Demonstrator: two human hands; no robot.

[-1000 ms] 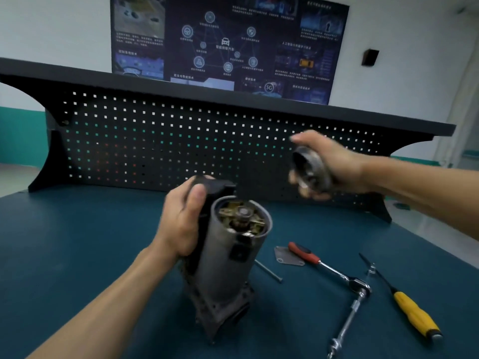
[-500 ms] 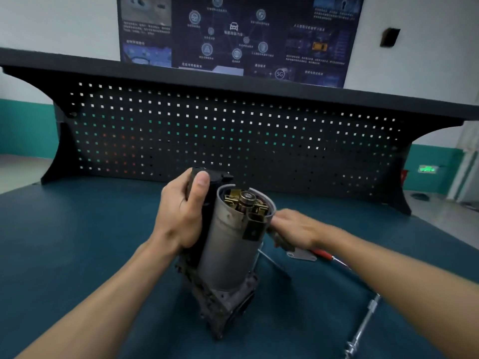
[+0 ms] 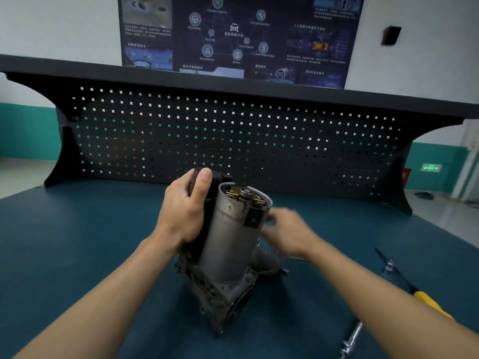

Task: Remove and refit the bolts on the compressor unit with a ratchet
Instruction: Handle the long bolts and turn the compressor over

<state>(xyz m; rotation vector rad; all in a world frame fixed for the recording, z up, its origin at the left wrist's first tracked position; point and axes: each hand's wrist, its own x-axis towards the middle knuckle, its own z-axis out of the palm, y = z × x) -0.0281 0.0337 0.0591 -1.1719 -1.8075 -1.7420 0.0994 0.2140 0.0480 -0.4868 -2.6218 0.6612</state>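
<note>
Gripping the compressor unit [image 3: 228, 244] from its left side with the left hand [image 3: 186, 211], fingers curled round the black housing at the upper left, thumb pressed flat up along it. Standing tilted near the middle of the teal table [image 3: 77, 255], on a dark, grimy base at the near end, with a grey cylinder rising from it. Open at the top, showing brass parts and a round shaft end inside the rim. Reaching in just right of the cylinder, at its far side, with the right hand [image 3: 287, 234], smeared by motion; cannot tell whether those fingers are spread, pressed together or pinching anything, nor whether touching the unit. Lying farther right on the table, partly hidden by the right forearm: a metal bar [image 3: 351, 338] at the near edge and a yellow-handled screwdriver [image 3: 427, 304], dark shaft pointing far and left. Backing the far edge of the table, a black pegboard [image 3: 233, 141] with a shelf on top; beyond it, high on the wall, a dark poster [image 3: 238, 35]; at far right, a green lit sign [image 3: 430, 167].
</note>
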